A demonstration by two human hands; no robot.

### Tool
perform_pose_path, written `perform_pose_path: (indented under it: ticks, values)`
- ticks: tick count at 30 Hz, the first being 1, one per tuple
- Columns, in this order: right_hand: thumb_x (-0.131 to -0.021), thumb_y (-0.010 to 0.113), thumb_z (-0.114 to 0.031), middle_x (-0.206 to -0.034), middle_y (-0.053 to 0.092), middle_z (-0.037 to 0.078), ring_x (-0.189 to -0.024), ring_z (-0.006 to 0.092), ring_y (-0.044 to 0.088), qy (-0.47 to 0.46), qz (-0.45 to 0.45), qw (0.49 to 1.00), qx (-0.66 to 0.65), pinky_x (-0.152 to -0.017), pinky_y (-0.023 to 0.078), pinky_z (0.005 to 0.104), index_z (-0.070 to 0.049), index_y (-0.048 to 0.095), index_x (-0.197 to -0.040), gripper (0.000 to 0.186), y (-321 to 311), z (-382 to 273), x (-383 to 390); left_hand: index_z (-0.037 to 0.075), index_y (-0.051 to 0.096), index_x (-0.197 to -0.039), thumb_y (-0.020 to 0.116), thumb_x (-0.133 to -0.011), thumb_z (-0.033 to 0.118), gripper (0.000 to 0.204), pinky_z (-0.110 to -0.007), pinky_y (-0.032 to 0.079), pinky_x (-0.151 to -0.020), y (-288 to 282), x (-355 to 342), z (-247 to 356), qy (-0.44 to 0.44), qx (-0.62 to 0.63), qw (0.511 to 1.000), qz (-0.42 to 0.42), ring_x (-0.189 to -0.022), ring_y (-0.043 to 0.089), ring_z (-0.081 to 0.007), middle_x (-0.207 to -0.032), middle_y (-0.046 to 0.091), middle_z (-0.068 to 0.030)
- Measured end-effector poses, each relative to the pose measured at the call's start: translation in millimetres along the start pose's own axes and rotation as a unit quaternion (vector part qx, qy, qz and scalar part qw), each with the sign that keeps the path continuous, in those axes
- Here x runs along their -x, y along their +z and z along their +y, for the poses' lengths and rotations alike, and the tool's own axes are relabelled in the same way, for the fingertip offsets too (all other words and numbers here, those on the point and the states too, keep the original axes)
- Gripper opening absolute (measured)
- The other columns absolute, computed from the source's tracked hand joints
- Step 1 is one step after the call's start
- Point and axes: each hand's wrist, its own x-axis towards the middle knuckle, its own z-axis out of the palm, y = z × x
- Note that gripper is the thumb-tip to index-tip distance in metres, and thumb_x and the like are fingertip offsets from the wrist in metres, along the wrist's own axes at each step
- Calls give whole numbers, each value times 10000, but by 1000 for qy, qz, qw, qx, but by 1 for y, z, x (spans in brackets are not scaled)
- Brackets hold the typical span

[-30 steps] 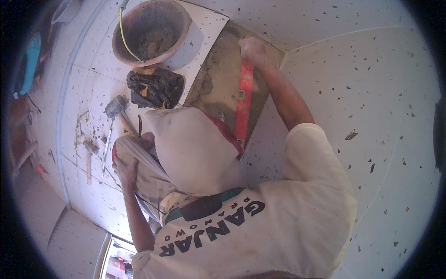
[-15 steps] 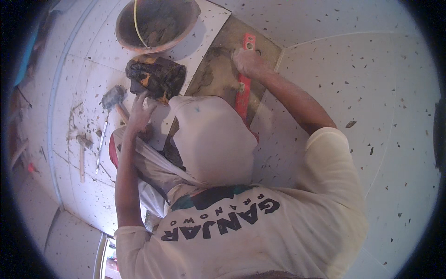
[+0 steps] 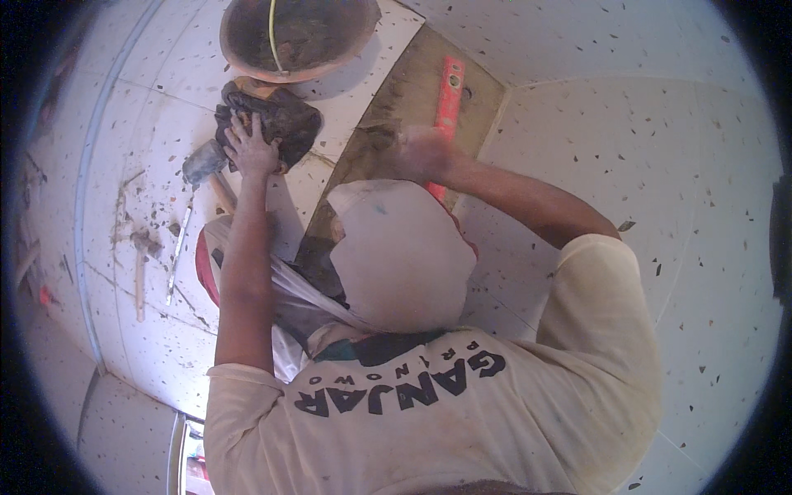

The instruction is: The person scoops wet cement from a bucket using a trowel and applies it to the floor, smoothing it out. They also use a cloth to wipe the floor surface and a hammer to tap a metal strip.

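Note:
My left hand lies with fingers spread on top of a crumpled dark cloth bundle with some orange-brown patches. My right hand is smeared by motion over the sandy mortar bed, beside a red spirit level. Its fingers are hard to make out, and whether it holds anything does not show. The level lies lengthwise on the bed, its middle partly covered by my right hand and its near end passing behind the white cap.
A round bucket with a yellow handle and dark mortar stands at the far left. Left of my arm lie a mallet, a smaller hammer and a thin light-coloured strip. A speckled tiled wall rises at right.
My right hand has come off the level's far part and moved nearer and slightly left. My left hand has moved farther forward onto the dark cloth bundle.

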Motion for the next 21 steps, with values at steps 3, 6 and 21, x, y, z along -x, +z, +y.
perform_pose_path:
  ticks: [3,6,21]
  values:
    - [-819,577,-171,-780,620,180,-743,360,646,93,19,994,-56,-639,527,467,-24,662,-798,172,-24,12,4,213,312,-1519,717,-824,421,831,-572,225,-1159,11,-23,-41,-14,9,1000,8,-1445,133,-486,-1602,107,-201]
    - [-856,546,-149,-871,619,208,-793,364,657,111,-49,990,74,-668,536,478,1,628,-901,178,-74,18,-3,212,308,-1521,715,-821,459,846,-589,203,-1159,3,-28,-53,-18,-7,1000,-2,-1448,119,-485,-1600,108,-203]
    - [-826,571,-145,-907,642,171,-860,332,647,-36,-174,982,68,-740,549,442,0,658,-932,200,-35,-17,-32,207,313,-1520,705,-815,514,863,-624,179,-1150,15,-30,-66,10,5,1000,15,-1445,101,-499,-1592,117,-218]
